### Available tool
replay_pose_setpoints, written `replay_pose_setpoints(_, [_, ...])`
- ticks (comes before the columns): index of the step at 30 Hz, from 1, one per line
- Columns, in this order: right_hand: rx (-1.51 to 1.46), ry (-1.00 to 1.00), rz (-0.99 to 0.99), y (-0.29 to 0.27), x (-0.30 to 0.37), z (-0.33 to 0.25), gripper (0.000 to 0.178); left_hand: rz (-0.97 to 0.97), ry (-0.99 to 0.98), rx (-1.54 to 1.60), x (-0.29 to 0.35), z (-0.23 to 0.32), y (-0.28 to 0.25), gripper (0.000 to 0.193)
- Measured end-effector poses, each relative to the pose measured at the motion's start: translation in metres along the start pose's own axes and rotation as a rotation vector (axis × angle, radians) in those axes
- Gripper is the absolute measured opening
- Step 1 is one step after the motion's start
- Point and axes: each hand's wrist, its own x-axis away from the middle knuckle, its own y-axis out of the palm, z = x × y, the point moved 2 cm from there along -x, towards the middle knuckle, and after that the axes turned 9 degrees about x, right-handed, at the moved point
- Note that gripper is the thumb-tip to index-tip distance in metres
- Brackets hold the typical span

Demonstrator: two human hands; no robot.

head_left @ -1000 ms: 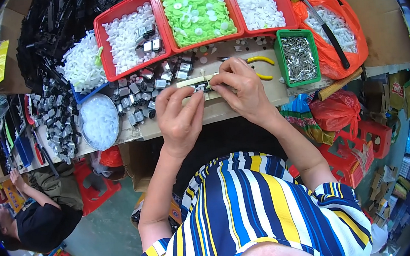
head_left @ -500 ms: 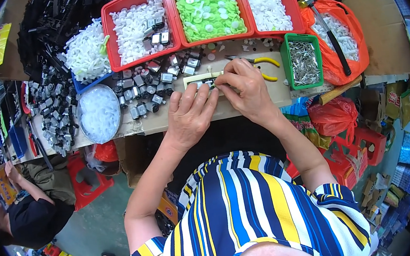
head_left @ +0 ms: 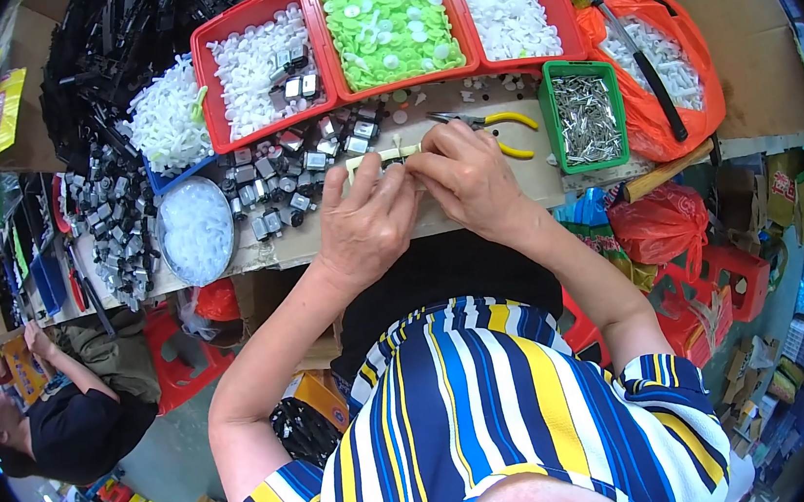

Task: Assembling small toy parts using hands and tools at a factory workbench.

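A small cream plastic frame (head_left: 400, 151) with dark parts inside lies near the bench's front edge, mostly covered by my fingers. My left hand (head_left: 368, 223) is closed over its near left side, fingertips pressed against it. My right hand (head_left: 473, 183) pinches at its right end, thumb against fingers; whatever is between those fingertips is too small and hidden to name. Just behind my right hand lie pliers with yellow handles (head_left: 512, 119). Small silver-and-black motors (head_left: 319, 157) are heaped to the left of the frame.
Behind my hands stand red trays (head_left: 404, 84) of white and green plastic pieces. A green basket (head_left: 594, 167) of metal pins is at right, beside an orange bag (head_left: 704, 136) with a hammer (head_left: 642, 64) on it. A clear oval dish (head_left: 196, 231) sits left. Another person (head_left: 67, 423) is far left.
Both hands and the cream frame appear slightly further left. My left fingers have drawn closer over the frame, and my right hand still pinches at its right end.
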Motion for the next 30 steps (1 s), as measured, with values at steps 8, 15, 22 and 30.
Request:
replay_pose_setpoints(8, [0.049,0.119,0.155,-0.056,0.015,0.039,0.019,0.152,-0.306,0.548,-0.017,-0.024,-0.017,0.016])
replay_pose_setpoints(15, [0.42,0.465,0.101,-0.098,0.058,0.103,0.011,0.251,-0.171,0.274,-0.083,-0.062,-0.008,0.013])
replay_pose_setpoints(22, [0.408,0.492,0.053,-0.095,0.054,0.107,0.007,0.043,-0.11,0.074,-0.109,-0.086,0.019,0.006])
replay_pose_setpoints(30, [0.378,0.554,0.08,-0.092,0.051,0.114,0.011,0.04,-0.113,0.123,-0.109,-0.081,0.021,0.004])
